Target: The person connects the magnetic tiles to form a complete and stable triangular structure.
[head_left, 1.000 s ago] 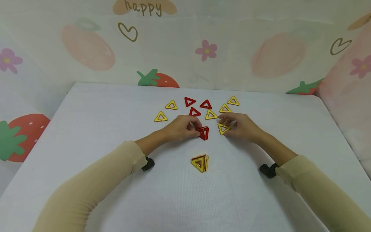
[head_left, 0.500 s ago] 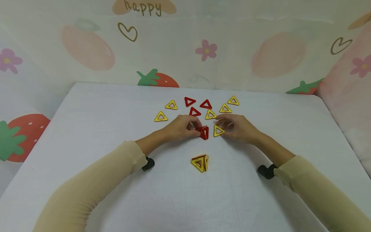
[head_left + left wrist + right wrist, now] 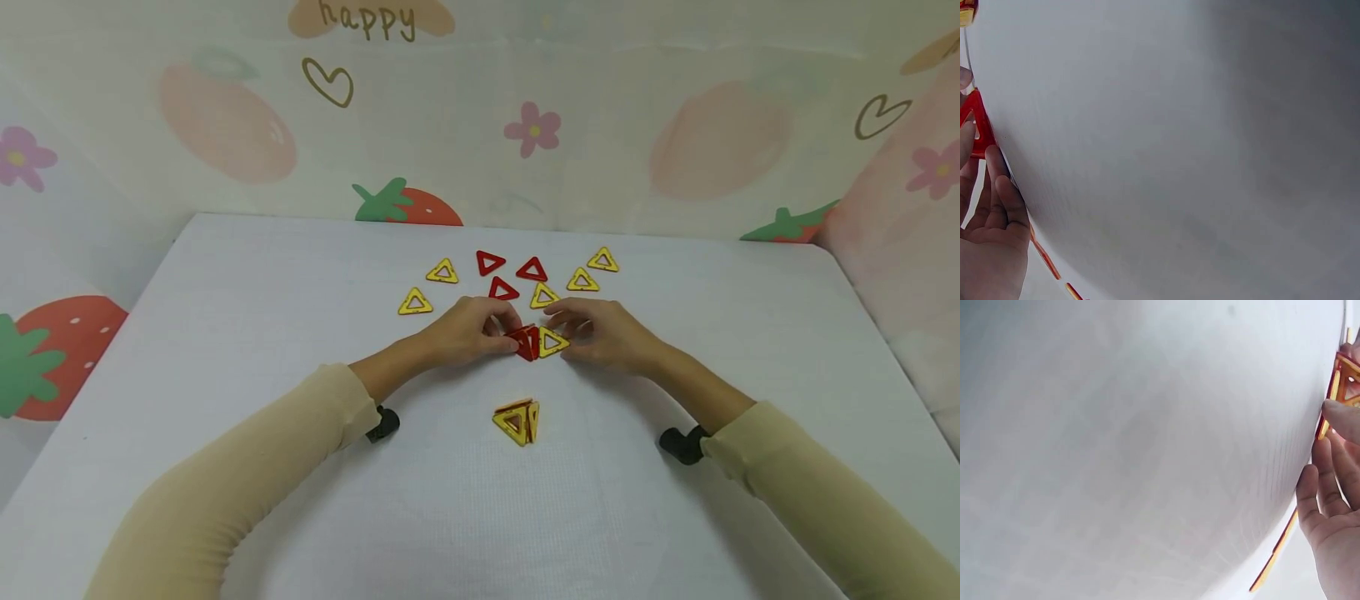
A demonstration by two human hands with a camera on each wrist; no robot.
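Observation:
In the head view my left hand [image 3: 472, 332] pinches the side of a small upright group of red triangle tiles [image 3: 533, 348] standing on the table. My right hand [image 3: 611, 335] holds a yellow triangle tile [image 3: 561, 342] between thumb and fingers, its flat edge against the right side of the red group; whether they are joined I cannot tell. The left wrist view has a red triangle tile [image 3: 986, 134] between the left fingers. In the right wrist view the right thumb lies on the edge of the tile [image 3: 1334, 387]. Fingertips partly hide both pieces.
Nearer the front stands a small yellow pyramid of triangle tiles [image 3: 517, 435]. Beyond the hands lie several loose tiles, among them a red triangle [image 3: 532, 277], a yellow triangle [image 3: 582, 287] and another yellow triangle [image 3: 415, 311] at the left. A patterned cloth [image 3: 480, 167] hangs behind the table.
My right hand has slid left with the yellow triangle tile, turning it, until it meets the red group. The left hand has kept its hold and place.

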